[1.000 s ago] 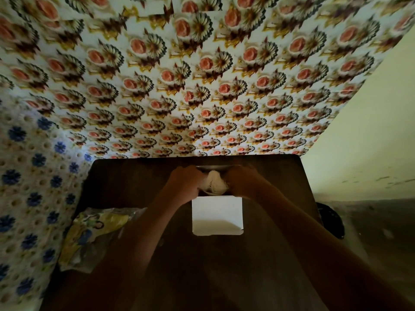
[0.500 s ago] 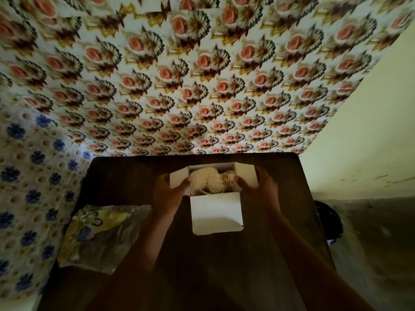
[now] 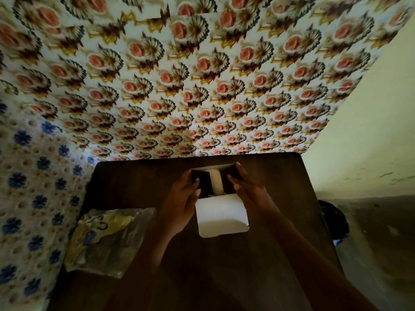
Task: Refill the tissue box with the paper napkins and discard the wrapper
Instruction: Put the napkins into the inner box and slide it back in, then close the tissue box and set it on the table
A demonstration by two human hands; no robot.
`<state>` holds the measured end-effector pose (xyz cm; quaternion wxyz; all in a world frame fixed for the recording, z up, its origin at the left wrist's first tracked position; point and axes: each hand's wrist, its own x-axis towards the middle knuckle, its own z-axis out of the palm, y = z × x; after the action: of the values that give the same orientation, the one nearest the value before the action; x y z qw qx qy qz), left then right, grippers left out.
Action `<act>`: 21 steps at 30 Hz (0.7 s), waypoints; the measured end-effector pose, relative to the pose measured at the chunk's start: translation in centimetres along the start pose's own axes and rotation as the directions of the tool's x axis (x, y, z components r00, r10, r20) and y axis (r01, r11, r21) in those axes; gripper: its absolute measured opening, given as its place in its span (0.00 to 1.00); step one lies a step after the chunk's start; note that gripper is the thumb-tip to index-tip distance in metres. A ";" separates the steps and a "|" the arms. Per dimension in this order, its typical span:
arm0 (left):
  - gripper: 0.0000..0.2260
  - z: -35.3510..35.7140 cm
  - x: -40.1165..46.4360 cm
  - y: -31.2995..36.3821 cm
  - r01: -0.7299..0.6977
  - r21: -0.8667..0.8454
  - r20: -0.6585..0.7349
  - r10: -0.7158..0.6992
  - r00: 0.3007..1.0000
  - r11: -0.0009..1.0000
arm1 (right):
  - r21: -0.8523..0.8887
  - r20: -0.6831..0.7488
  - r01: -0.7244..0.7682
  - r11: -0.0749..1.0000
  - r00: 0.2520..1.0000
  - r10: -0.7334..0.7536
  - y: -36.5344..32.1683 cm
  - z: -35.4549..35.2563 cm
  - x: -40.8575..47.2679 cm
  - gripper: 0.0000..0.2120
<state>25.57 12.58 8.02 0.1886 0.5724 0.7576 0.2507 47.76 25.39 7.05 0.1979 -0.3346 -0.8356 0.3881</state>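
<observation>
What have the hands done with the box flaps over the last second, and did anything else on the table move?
The left hand and right hand stopped pushing the napkins down, spread the two side flaps open, and now fold them inward over the tissue box, leaving a strip of napkins showing. The near white flap stayed open towards the person, and the wrapper stayed at the table's left edge.

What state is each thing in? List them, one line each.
tissue box: open, side flaps folded inward, near flap lying out flat
paper napkins: inside the box, partly covered
wrapper: crumpled on the table, not discarded
left hand: pressing left flap
right hand: pressing right flap
</observation>
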 end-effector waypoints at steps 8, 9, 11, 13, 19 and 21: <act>0.44 -0.3 -0.6 -1.2 -0.168 0.200 0.232 0.120 0.965 0.965 | -0.481 0.352 0.141 0.865 0.935 0.043 1.1 -2.9 0.5 0.47; 0.43 -0.4 -0.5 -1.4 -0.162 0.160 0.229 0.123 0.966 0.974 | -0.539 0.345 0.158 0.827 0.938 0.045 1.1 -2.9 0.6 0.49; 0.40 -0.9 -0.5 -1.5 -0.101 -0.029 0.182 0.104 0.978 0.994 | -0.550 0.323 0.184 0.815 0.946 0.004 1.6 -2.9 0.6 0.50; 0.34 -1.4 -0.5 -1.1 0.015 -0.314 0.115 0.023 0.993 0.949 | -0.429 0.289 0.216 0.877 0.953 -0.093 2.4 -3.1 0.4 0.45; 0.36 -2.0 0.0 1.2 0.085 -0.518 -0.063 -0.137 0.989 0.851 | 0.182 0.049 -0.107 0.977 0.994 0.100 0.0 -2.3 0.6 0.40; 0.36 -2.1 0.4 1.7 0.066 -0.506 -0.061 -0.113 0.992 0.860 | 0.212 0.042 -0.131 0.968 0.991 0.125 -0.7 -2.3 1.1 0.45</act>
<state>25.54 13.01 10.75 0.3090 0.4559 0.6994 0.4556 48.07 26.98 9.10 0.1955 -0.3590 -0.7682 0.4927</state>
